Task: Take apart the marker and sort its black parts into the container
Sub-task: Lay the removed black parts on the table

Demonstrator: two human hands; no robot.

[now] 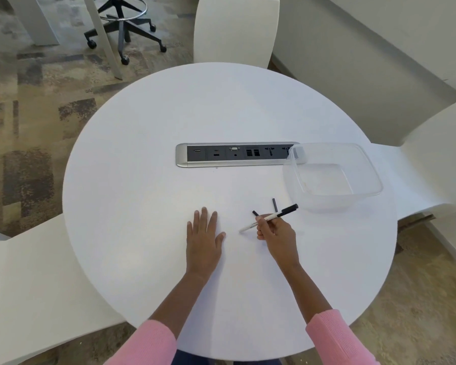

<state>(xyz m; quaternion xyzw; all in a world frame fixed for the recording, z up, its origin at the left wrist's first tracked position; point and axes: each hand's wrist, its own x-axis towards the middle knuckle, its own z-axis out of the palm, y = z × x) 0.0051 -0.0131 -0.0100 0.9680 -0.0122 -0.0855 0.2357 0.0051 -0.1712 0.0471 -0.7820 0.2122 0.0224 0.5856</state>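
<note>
My right hand (273, 230) grips a white marker (267, 218) with a black cap at its upper right end; the marker is tilted, its lower left end near the table. Two small black parts lie on the white round table (169, 127): one short piece (255, 213) just left of the marker, one longer piece (274, 204) above it. A clear plastic container (332, 177) stands to the upper right of my right hand, with nothing black inside. My left hand (204, 238) rests flat on the table, fingers spread, holding nothing.
A grey power and data socket strip (234, 154) is set into the table's middle; the container overlaps its right end. White chairs stand at the far side (236, 30), the right (437, 154) and the near left (24, 272). An office stool base (124, 30) stands on the carpet.
</note>
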